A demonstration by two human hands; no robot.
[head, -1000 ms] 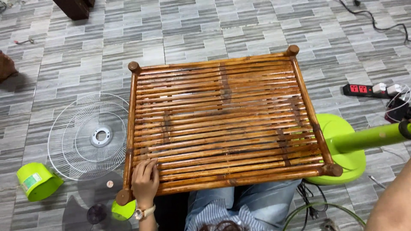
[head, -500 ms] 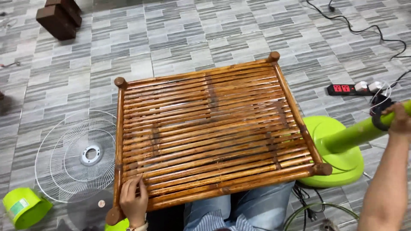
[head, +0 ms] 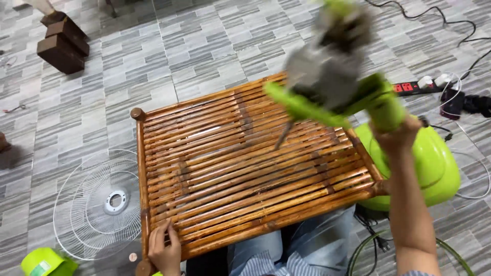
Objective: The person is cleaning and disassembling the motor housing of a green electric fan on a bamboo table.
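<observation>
Pale rectangular label on the green cap (head: pixel 43 263), bottom-left corner.

My right hand (head: pixel 396 138) grips the green fan body (head: pixel 337 76), raised blurred above the bamboo table (head: pixel 245 163). My left hand (head: pixel 164 250) rests on the table's near corner. A white fan grille (head: pixel 99 204) lies left of the table.

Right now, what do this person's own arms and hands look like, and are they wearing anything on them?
Both are bare: no gloves and no rings that can be made out. The left hand shows only to the wrist at the picture's lower edge. The right hand leads into a long forearm with no sleeve down to the frame's bottom.
</observation>
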